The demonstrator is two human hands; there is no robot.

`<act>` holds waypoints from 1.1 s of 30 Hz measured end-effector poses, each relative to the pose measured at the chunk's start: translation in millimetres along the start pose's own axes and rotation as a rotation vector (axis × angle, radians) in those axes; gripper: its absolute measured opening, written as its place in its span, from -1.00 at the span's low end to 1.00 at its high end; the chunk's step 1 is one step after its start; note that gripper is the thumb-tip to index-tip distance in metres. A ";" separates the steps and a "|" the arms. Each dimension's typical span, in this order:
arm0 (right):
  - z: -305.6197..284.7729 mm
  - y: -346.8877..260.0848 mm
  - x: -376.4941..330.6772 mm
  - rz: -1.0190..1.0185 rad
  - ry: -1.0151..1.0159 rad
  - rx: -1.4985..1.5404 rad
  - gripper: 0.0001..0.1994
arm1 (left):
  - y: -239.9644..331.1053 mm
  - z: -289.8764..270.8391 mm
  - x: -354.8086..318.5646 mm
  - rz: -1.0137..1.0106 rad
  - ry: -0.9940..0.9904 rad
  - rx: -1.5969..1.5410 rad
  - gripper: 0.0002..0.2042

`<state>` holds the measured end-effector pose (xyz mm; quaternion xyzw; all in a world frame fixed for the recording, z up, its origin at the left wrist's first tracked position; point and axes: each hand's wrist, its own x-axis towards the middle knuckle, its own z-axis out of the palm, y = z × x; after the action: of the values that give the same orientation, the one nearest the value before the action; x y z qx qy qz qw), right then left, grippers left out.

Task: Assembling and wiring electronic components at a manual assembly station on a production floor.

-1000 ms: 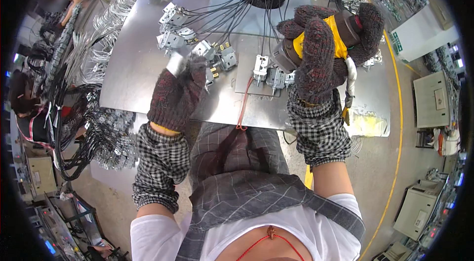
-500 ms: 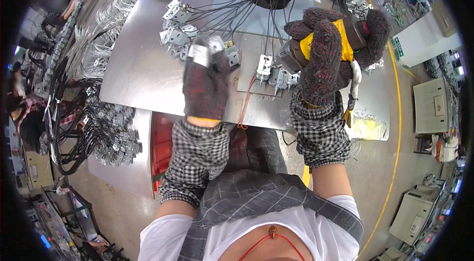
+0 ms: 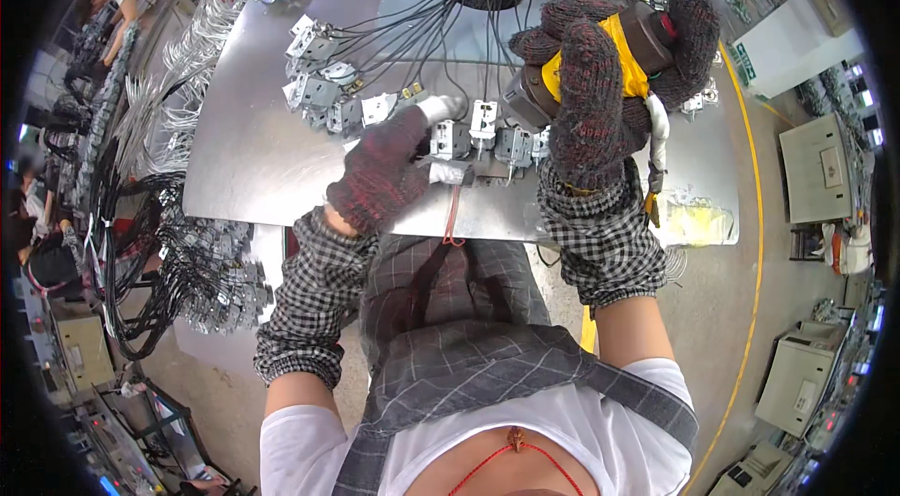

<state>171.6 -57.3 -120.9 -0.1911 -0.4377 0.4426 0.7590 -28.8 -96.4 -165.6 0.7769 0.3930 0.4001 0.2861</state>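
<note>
Knitwear (image 3: pixel 370 182) wraps left hand (image 3: pixel 394 158) pinching boxy metal block (image 3: pixel 449 141)

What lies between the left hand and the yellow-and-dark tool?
Small metal blocks in a row: one between the white-covered fingertips of the left hand, others nearer the tool. The head view shows this.

"Can any sign be made out?"
"A small green-and-white sign (image 3: pixel 743 63) is seen on the white panel (image 3: pixel 792 55) at the right, but its lettering is too small to be read with certainty."
"And elsewhere?"
"A pale rectangular plate (image 3: pixel 826 182) is borne by the beige cabinet (image 3: pixel 800 158) below; whether anything is printed there cannot be told."
</note>
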 end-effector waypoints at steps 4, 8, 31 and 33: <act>14.2 -28.3 25.1 -0.346 -0.055 -0.227 -0.39 | 28.4 12.9 20.6 -0.041 0.088 -0.049 -0.37; 4.4 -37.3 45.0 -0.613 -0.105 -0.233 -0.35 | 11.4 18.4 36.3 -0.025 0.026 -0.014 -0.33; 10.6 -8.6 -1.5 0.005 -0.120 0.068 -0.32 | 40.8 -12.1 38.3 -0.085 -0.181 0.284 -0.33; 8.5 -9.8 -0.9 -0.007 -0.126 0.148 -0.32 | 57.9 -21.5 21.4 -0.223 -0.182 0.292 -0.25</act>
<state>169.2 -64.1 -110.1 -0.1050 -0.4512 0.4823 0.7435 -17.0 -106.2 -102.1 0.7948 0.5028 0.2331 0.2473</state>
